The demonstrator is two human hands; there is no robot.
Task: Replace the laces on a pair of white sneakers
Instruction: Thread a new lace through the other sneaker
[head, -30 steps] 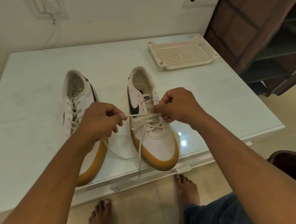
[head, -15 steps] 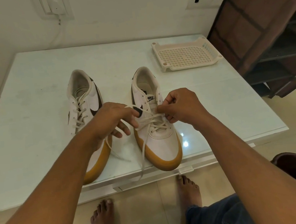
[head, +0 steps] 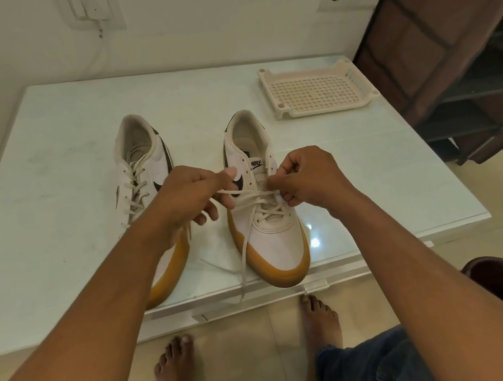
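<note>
Head view: your left hand (head: 187, 195) pinches one strand of the cream flat lace (head: 250, 227); your right hand (head: 306, 180) pinches the other strand at the eyelets of the white gum-soled sneaker (head: 278, 244); this sneaker stands on the pale glass-topped surface (head: 47, 153), toe toward you; the matching laced sneaker (head: 140, 160) stands beside it.

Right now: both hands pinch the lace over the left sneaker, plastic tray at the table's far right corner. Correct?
One thing is off: it's the right sneaker, not the left. The head view shows the left hand and right hand pinching the lace over it; the left sneaker sits beside it. The plastic tray is at the table's far right corner.
</note>
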